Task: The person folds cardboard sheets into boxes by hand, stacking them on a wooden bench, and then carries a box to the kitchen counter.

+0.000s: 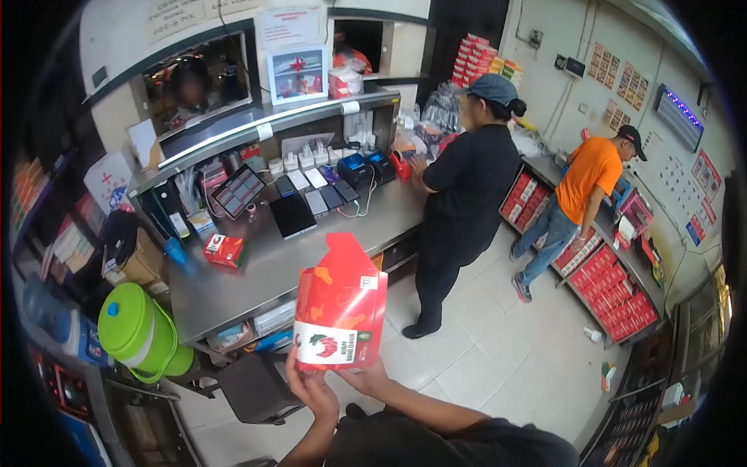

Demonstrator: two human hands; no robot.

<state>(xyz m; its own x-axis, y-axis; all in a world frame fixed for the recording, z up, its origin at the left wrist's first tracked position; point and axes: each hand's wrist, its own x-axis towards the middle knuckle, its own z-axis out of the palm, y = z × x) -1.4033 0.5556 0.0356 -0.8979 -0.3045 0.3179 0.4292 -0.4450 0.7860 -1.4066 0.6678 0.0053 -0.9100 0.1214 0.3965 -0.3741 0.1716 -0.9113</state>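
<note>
A red cardboard food box with a white printed label is held up in front of me, its top flap standing upright. My left hand grips the lower left corner, with the fingers partly behind the box. Along the bottom edge, my right hand is closed on the same box from below, its fingertips mostly hidden. A second, smaller red box sits on the metal counter beyond my hands.
Several phones and tablets lie on the counter. A chair and a green drink cooler stand at the left. One person in black is at the counter; another in an orange shirt bends by shelves of red boxes.
</note>
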